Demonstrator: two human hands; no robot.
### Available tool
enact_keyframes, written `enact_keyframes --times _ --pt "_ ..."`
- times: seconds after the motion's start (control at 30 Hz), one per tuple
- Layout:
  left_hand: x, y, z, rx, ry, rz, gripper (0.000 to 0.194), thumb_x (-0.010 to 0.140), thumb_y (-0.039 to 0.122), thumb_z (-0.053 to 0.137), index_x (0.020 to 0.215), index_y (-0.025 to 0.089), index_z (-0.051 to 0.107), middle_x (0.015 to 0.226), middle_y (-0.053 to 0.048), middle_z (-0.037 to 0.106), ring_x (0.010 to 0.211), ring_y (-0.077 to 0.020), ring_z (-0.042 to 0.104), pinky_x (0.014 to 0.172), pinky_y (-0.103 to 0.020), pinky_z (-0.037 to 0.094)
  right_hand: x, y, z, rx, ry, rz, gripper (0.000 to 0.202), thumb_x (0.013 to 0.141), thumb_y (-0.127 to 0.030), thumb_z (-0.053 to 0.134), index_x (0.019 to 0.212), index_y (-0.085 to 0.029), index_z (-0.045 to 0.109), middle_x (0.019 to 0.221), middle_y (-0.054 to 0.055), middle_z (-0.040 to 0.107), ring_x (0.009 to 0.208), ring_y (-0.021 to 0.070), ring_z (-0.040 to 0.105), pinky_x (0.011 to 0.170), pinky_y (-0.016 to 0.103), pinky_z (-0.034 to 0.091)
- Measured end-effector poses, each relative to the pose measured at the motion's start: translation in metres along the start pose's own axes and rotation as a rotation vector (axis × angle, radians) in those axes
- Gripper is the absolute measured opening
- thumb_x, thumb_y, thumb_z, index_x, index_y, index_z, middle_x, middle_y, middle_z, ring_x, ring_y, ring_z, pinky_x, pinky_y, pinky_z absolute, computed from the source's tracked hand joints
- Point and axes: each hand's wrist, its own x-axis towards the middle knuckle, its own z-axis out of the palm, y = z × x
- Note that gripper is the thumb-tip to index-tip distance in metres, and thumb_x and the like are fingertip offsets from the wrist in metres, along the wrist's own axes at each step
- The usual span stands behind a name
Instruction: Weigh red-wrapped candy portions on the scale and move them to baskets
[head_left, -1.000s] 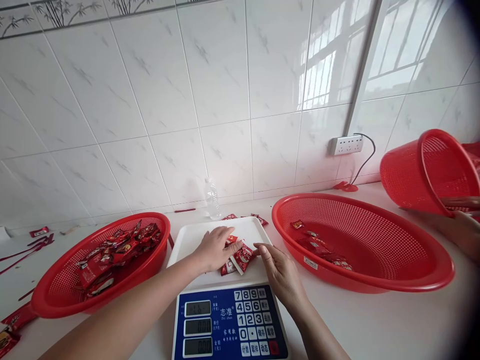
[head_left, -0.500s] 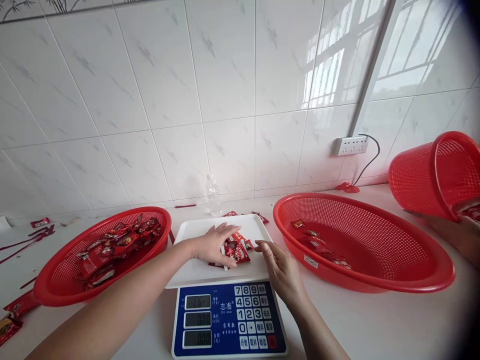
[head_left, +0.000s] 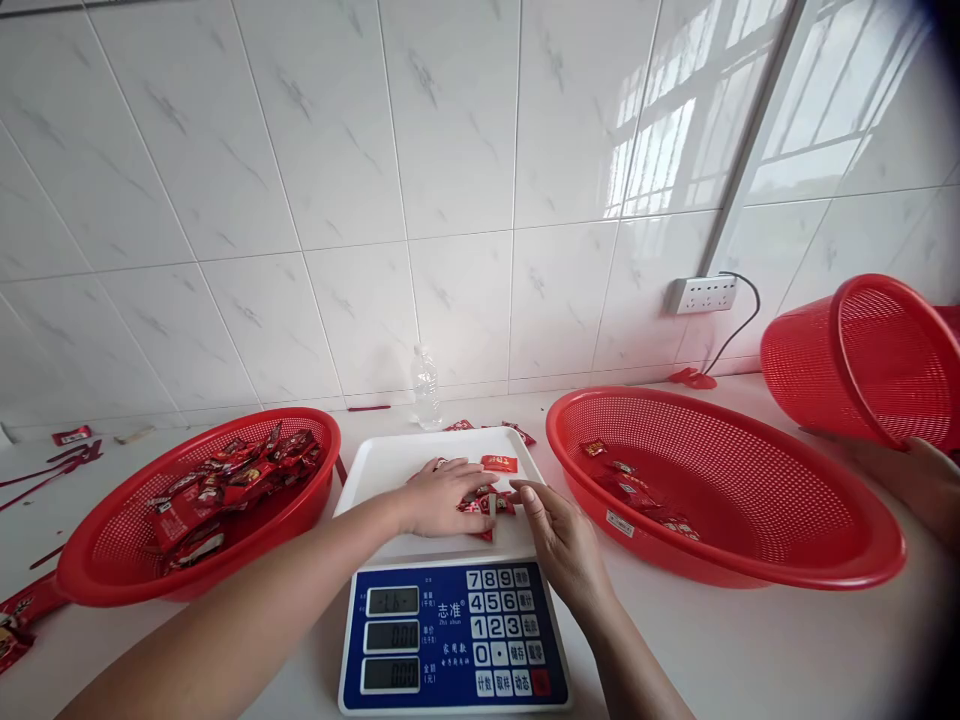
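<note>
Gathering packets into one heap seems to be the step in hand, judging by how the two hands flank them on the tray near the centre of the frame. The left hand lies palm down over the heap, fingers spread toward the right; its underside is hidden, so one cannot tell whether it grips a packet or only covers some. The right hand stands at the tray's right edge, loosely cupped, its thumb up and no packet visible in it. Its index fingertip comes close to the heap; whether they touch is unclear. One orange-red packet lies flat just above the heap in the frame, outside the left hand's cover.

The tray tops a scale at the lower centre, whose upper readout is too faint to read surely. More packets fill part of the left basin at the lower left; fewer lie in the right basin, toward the lower right. At the far right, a co-worker's hand is against a tilted basket.

The next move, as a judgement, calls for both hands to close on the heap from opposite sides, taking in the orange-red packet, with little pressure so the slick-looking wrappers do not slide apart.
</note>
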Motion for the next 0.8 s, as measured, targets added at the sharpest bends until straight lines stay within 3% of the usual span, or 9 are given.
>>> enact_keyframes --times 0.07,0.13,0.27,0.47,0.63,0.8 --pt "-0.004 -0.008 -0.011 -0.043 -0.057 0.019 0.083 0.075 0.057 0.062 0.146 0.028 0.03 0.152 -0.01 0.033 0.142 -0.0307 0.023 0.112 -0.051 0.022 0.0 0.001 0.0 0.005 0.005 0.007 0.049 0.094 -0.053 0.034 0.091 -0.021 0.072 0.087 0.007 0.074 0.08 0.0232 0.068 0.067 0.031 0.049" --pt "-0.008 -0.012 -0.019 -0.081 -0.075 -0.021 0.092 0.074 0.063 0.061 0.149 0.024 0.024 0.155 -0.012 0.024 0.144 -0.0317 0.016 0.113 -0.051 0.022 -0.001 0.001 0.001 0.014 0.016 0.014 0.049 0.094 -0.054 0.035 0.092 -0.021 0.072 0.091 0.008 0.074 0.084 0.0238 0.068 0.07 0.032 0.05" --pt "-0.006 -0.005 -0.015 -0.065 -0.014 -0.082 0.083 0.082 0.073 0.037 0.147 0.023 0.028 0.156 -0.013 0.023 0.145 -0.0313 0.01 0.113 -0.055 0.014 -0.002 0.003 0.004 0.05 0.059 0.042 0.049 0.093 -0.054 0.035 0.102 -0.019 0.069 0.1 0.01 0.072 0.094 0.0236 0.066 0.077 0.033 0.051" --pt "0.018 0.021 0.001 -0.009 -0.012 -0.072 0.075 0.088 0.068 0.023 0.147 0.022 0.03 0.157 -0.01 0.022 0.145 -0.0305 0.005 0.114 -0.056 0.008 -0.002 0.005 0.004 0.135 0.076 0.096 0.046 0.091 -0.054 0.038 0.106 -0.019 0.065 0.104 0.011 0.07 0.097 0.0238 0.065 0.08 0.034 0.051" --pt "0.025 0.023 0.001 -0.018 -0.068 -0.057 0.07 0.085 0.061 0.041 0.144 0.025 0.033 0.156 -0.006 0.027 0.144 -0.0322 0.013 0.113 -0.057 0.01 -0.001 0.003 0.003 0.136 0.059 0.116 0.047 0.091 -0.054 0.038 0.106 -0.019 0.065 0.106 0.012 0.069 0.098 0.0242 0.064 0.081 0.035 0.051" --pt "0.012 0.008 -0.009 -0.036 -0.088 0.04 0.064 0.078 0.043 0.057 0.138 0.026 0.043 0.147 -0.004 0.043 0.139 -0.0305 0.027 0.111 -0.051 0.024 -0.002 0.001 0.002 0.141 0.049 0.132 0.048 0.09 -0.055 0.038 0.106 -0.02 0.066 0.108 0.011 0.068 0.102 0.0248 0.063 0.081 0.035 0.051"
